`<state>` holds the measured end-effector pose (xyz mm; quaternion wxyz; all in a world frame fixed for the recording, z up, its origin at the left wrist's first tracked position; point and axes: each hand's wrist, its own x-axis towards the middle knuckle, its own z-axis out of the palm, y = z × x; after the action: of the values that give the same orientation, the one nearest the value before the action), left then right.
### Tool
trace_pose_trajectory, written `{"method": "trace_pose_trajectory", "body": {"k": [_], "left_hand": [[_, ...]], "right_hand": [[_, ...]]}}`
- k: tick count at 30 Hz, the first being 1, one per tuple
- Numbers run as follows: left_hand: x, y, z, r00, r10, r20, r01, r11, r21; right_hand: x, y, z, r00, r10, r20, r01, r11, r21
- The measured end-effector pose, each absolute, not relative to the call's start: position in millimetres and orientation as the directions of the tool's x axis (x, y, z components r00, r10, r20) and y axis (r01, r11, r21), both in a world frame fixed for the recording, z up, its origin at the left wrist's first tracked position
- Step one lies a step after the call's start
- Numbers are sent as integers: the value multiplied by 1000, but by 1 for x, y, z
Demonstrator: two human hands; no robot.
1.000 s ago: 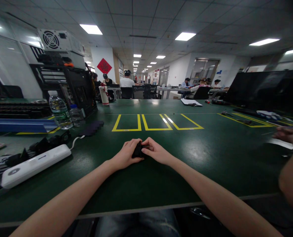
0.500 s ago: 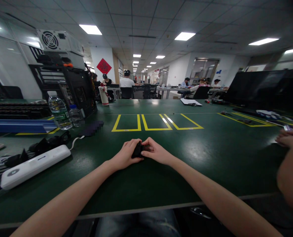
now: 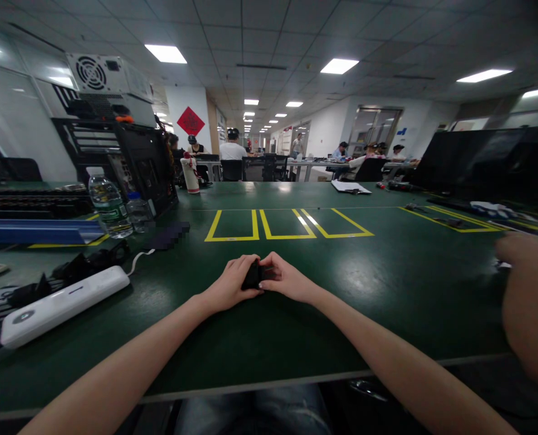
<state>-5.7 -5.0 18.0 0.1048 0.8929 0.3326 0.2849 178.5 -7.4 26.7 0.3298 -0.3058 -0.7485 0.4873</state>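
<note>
A small black object (image 3: 252, 276) rests on or just over the green table (image 3: 260, 344), close in front of me; its kind cannot be made out. Wrapped round its left side is my left hand (image 3: 233, 283), thumb toward me and fingers over the far side. My right hand (image 3: 287, 278) meets it from the right, thumb and fingertips pinched at its edge. The fingers cover much of the object. Beyond both hands, yellow tape outlines (image 3: 289, 237) mark the tabletop.
At left lie a white power strip (image 3: 64, 307), black cables (image 3: 69, 272), bottles (image 3: 108, 205) and an open computer case (image 3: 146, 163). A clipboard (image 3: 350, 187) sits at the back. On the right are a dark monitor (image 3: 486, 163) and a co-worker's hand (image 3: 523, 251).
My hands stay almost still round the black object, with only a slight shift of the right thumb. The co-worker's hand at the right edge has moved a little to the left.
</note>
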Motion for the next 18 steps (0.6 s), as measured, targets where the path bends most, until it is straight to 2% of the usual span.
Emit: {"method": "trace_pose_trajectory", "body": {"k": [8, 15, 18], "left_hand": [[-6, -7, 19, 611, 663, 432, 533, -748, 395], [-6, -6, 18, 612, 657, 439, 532, -754, 386], [-6, -5, 18, 613, 655, 442, 535, -756, 379]], "right_hand": [[178, -6, 24, -560, 794, 234, 134, 366, -921], [180, -1, 20, -559, 812, 168, 159, 304, -939], [179, -3, 21, -588, 787, 189, 123, 317, -940]]}}
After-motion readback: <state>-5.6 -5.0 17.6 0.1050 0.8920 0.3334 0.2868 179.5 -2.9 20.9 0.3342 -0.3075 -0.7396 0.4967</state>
